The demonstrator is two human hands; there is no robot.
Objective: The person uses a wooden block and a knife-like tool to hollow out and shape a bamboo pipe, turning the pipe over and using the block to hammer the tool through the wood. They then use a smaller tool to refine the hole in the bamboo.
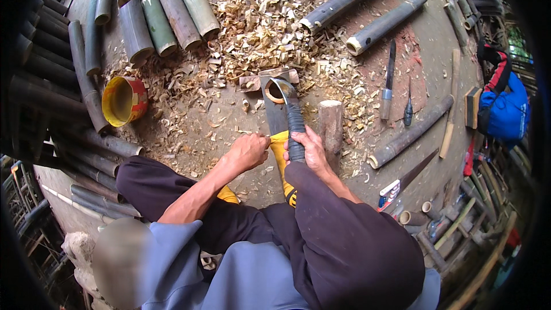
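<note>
My right hand (311, 148) is wrapped around the black tape-bound handle of a curved-blade knife (295, 123), whose bent metal blade arcs over a dark bamboo piece. That bamboo piece (272, 109) lies on the ground with a round opening at its far part. A yellow sock (279, 155) covers my foot, which rests against the bamboo's near end. Just left of it my left hand (247, 152) is closed, fingertips pinching the sock's edge near the toe. A short pale-topped log (330, 129) stands right of my right hand.
Wood shavings (258, 23) cover the ground ahead. Bamboo tubes (338, 1) lie at far left and far right. A yellow-red tin (123, 101) stands left. On the right are a knife (389, 80), a screwdriver-like tool (408, 109), a handsaw (416, 173) and a blue bag (511, 106).
</note>
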